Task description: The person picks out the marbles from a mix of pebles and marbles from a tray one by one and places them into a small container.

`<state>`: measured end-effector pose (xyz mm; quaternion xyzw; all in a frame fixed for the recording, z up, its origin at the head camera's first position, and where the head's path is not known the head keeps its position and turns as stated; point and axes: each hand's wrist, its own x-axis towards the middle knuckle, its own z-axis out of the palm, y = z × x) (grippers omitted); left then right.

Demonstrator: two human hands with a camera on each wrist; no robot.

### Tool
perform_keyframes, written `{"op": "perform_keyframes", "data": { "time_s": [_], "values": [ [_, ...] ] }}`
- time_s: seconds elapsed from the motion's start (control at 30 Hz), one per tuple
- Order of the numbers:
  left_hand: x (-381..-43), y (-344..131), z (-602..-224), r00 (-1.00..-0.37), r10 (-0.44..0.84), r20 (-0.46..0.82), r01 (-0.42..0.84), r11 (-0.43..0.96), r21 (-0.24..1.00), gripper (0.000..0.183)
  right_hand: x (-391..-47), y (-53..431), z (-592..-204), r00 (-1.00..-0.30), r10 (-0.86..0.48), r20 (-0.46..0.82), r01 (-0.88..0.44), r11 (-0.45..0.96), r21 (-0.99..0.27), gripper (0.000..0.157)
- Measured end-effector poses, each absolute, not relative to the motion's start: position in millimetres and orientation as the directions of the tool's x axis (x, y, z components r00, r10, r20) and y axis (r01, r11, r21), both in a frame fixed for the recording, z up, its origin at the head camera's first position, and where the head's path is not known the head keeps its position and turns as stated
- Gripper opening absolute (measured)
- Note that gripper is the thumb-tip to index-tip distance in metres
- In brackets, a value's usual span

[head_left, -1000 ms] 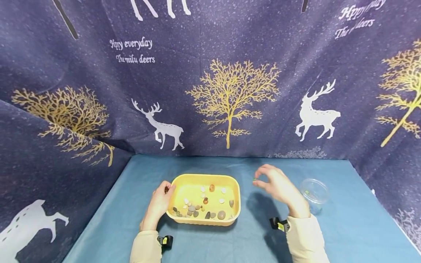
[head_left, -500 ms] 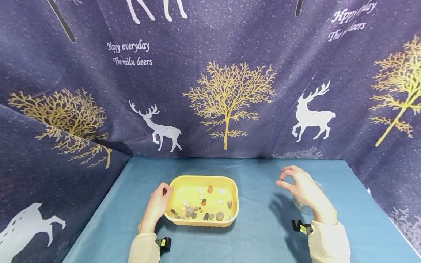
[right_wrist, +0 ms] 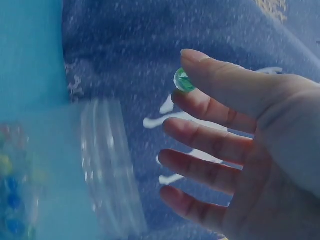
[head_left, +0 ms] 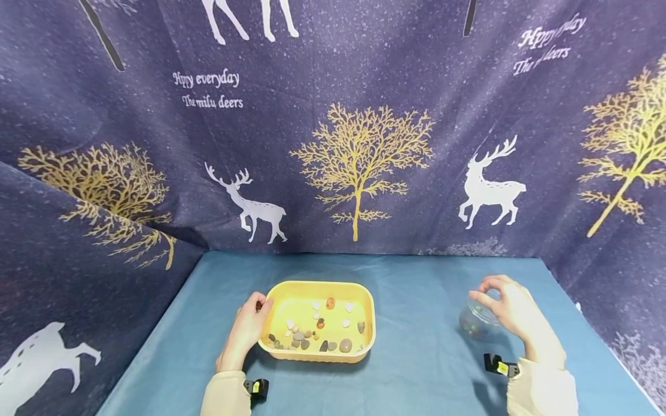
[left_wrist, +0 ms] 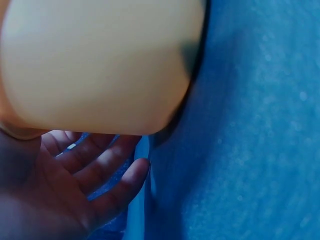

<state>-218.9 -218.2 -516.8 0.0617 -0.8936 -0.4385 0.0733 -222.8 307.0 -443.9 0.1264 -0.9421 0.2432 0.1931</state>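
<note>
My left hand [head_left: 245, 330] holds the left rim of a yellow plastic tub [head_left: 317, 357], thumb over the edge. In the left wrist view its fingers [left_wrist: 120, 192] lie along the outside of the tub wall. At the right, my right hand [head_left: 517, 312] is over a clear plastic jar [head_left: 470, 325]. The right wrist view shows thumb and forefinger pinching a green and clear glass marble [right_wrist: 183, 80], the other fingers spread. Beside it stands the jar's ridged neck [right_wrist: 102, 165], with several coloured marbles [right_wrist: 14, 200] lower down inside.
Several stones lie in the tub, such as a grey pebble [head_left: 346, 345], an orange one [head_left: 330, 303] and a white one [head_left: 349, 307]. A blue cloth [head_left: 411, 358] covers the table. A patterned dark curtain [head_left: 312, 190] hangs behind and at both sides.
My right hand has moved rightward from beside the tub to above the jar with the marble. The left hand keeps its hold on the tub rim.
</note>
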Motion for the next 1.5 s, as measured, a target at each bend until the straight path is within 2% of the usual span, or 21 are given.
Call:
{"op": "perform_keyframes", "data": {
  "time_s": [0.23,0.4,0.53,0.93,1.3,1.5],
  "values": [
    [-219,-217,-519,-0.983,-0.171,0.065,-0.053,0.607,0.793,0.021,-219,326,-450,-0.950,-0.105,0.292,-0.222,0.889,-0.401,0.019],
    [-219,-219,-518,-0.981,-0.178,0.074,-0.052,0.614,0.787,0.020,-224,329,-456,-0.967,-0.094,0.235,-0.190,0.883,-0.430,0.020],
    [-218,-219,-518,-0.982,-0.174,0.079,-0.046,0.615,0.787,0.021,-226,330,-459,-0.965,-0.095,0.244,-0.196,0.879,-0.434,0.020],
    [-219,-220,-519,-0.981,-0.169,0.091,-0.034,0.621,0.783,0.022,-227,331,-465,-0.915,-0.110,0.388,-0.283,0.861,-0.423,0.019],
    [-219,-219,-519,-0.979,-0.182,0.090,-0.044,0.623,0.781,0.021,-233,340,-479,-0.958,-0.104,0.267,-0.223,0.858,-0.463,0.018],
    [-219,-219,-518,-0.982,-0.175,0.072,-0.053,0.619,0.784,0.021,-235,340,-480,-0.981,-0.081,0.176,-0.159,0.858,-0.489,0.024]
  ]
}}
